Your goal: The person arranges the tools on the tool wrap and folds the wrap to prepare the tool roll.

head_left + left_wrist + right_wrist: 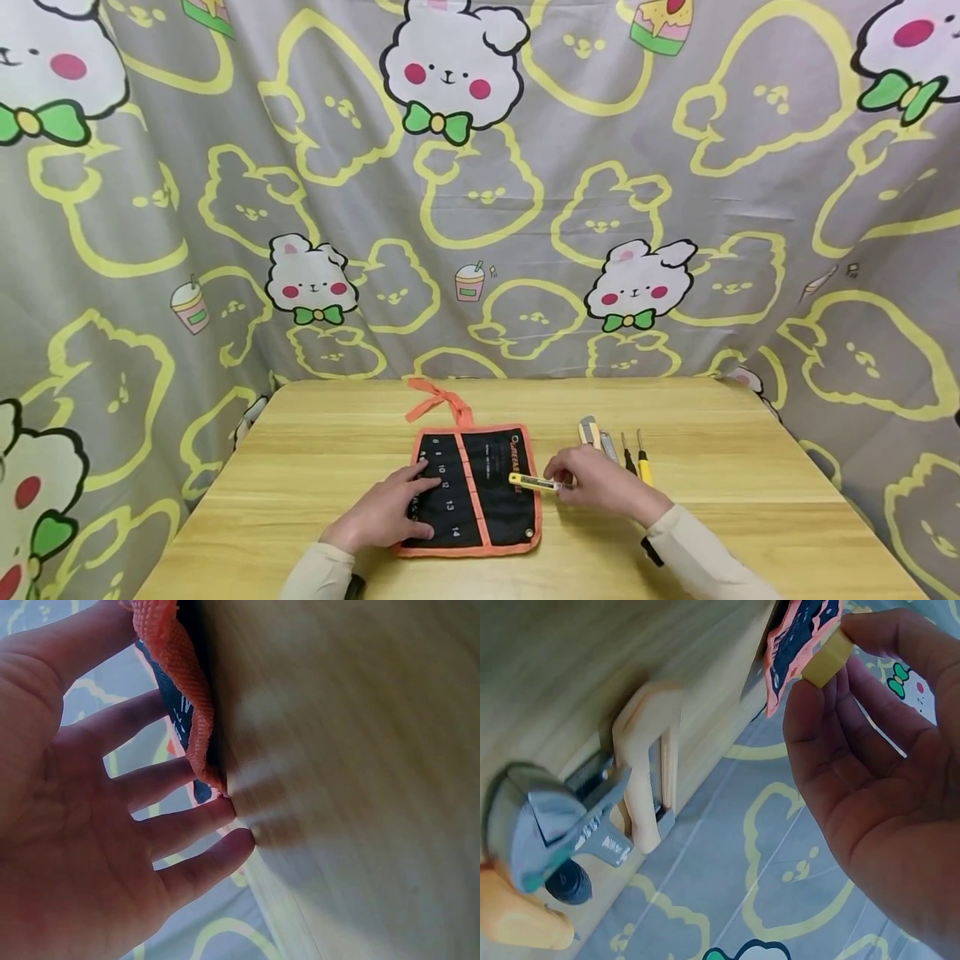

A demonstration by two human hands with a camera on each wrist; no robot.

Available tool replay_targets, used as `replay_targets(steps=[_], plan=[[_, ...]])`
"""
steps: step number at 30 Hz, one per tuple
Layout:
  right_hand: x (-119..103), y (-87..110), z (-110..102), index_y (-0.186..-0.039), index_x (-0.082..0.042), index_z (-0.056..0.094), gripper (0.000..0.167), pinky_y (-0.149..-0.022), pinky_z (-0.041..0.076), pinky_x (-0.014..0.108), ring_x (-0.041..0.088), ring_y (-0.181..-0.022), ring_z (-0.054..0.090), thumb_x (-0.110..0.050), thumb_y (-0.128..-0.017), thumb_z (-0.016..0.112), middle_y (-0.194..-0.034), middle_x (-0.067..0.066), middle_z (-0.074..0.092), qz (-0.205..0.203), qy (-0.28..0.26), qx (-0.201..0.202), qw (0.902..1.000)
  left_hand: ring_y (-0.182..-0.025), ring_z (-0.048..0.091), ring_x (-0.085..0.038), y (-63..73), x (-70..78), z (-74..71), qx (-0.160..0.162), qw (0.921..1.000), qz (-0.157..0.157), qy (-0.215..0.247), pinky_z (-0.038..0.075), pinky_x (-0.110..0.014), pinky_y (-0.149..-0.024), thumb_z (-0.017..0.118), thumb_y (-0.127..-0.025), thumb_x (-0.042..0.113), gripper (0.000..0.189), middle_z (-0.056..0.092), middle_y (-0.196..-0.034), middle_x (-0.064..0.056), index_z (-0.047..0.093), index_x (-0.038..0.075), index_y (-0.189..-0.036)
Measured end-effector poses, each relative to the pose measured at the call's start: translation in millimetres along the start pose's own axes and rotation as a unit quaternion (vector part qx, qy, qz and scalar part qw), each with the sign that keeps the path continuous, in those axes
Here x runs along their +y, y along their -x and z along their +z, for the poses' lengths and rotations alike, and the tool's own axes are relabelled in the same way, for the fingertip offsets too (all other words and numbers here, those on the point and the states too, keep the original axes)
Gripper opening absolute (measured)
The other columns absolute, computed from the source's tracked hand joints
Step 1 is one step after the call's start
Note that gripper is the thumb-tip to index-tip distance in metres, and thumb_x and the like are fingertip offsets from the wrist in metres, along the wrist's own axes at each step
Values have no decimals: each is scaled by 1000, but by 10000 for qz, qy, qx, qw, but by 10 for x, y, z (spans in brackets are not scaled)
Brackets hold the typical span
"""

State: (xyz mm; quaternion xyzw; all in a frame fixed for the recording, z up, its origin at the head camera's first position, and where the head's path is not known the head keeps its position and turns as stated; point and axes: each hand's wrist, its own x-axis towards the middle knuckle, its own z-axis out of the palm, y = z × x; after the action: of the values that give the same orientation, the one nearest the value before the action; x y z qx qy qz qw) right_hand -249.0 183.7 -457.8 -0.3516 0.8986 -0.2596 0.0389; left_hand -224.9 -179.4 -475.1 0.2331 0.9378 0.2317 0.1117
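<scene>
Clock directions follow the head view. The right hand (603, 485) pinches a slim yellow bar-shaped tool with a dark strip along its face (534, 482) between thumb and fingers. The tool's long axis runs nearly from 3 to 9 o'clock, its free end overlapping the right panel of a flat black fabric pouch with orange edging (504, 521); whether they touch cannot be told.

From that end, the pouch's orange dividing strip (471, 483) lies at 9 o'clock, running from 11 to 5, so the tool points crosswise at it. The right hand is nearer the unnumbered panel; the left hand (386, 508), fingers spread, rests on the numbered side.

On the wooden bench (315, 450), a cream hollow-handled tool (588, 432) lies at 12 o'clock from the right hand, and a yellow-handled screwdriver (644, 468) at about 2.
</scene>
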Motion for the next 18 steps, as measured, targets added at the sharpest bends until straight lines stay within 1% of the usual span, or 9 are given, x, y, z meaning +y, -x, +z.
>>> replay_targets(steps=[4,8,15,18], plan=[[-33,30,19,-106,-7,76,21,-69,55,21,-2,-79,58,0,-86,73,-93,-1,73,4,-67,-90,9999,-141,41,-49,-20,8,-14,10,10000,-1,-44,40,-68,-109,87,-82,33,70,37,-158,-25,61,8,-141],[-79,54,52,-106,-9,77,23,-68,54,21,-2,-77,57,1,-86,72,-92,-3,72,16,-141,-216,9997,-142,41,-48,-36,10,-20,29,10000,4,-81,40,-67,-109,86,-82,34,70,38,-159,-25,61,9,-142],[-196,80,134,-109,-9,77,26,-73,56,20,0,-86,63,1,-85,74,-102,-3,74,-27,-174,-428,9989,-141,41,-49,-12,8,-9,-6,10000,-3,-75,40,-68,-108,87,-81,33,70,38,-159,-25,61,9,-142],[-238,77,165,-108,-10,77,26,-74,57,20,0,-87,63,1,-85,74,-102,-4,74,-47,-146,-487,9987,-141,41,-49,3,12,-13,9,10000,27,-33,40,-68,-108,87,-81,33,70,38,-158,-26,61,8,-141]])
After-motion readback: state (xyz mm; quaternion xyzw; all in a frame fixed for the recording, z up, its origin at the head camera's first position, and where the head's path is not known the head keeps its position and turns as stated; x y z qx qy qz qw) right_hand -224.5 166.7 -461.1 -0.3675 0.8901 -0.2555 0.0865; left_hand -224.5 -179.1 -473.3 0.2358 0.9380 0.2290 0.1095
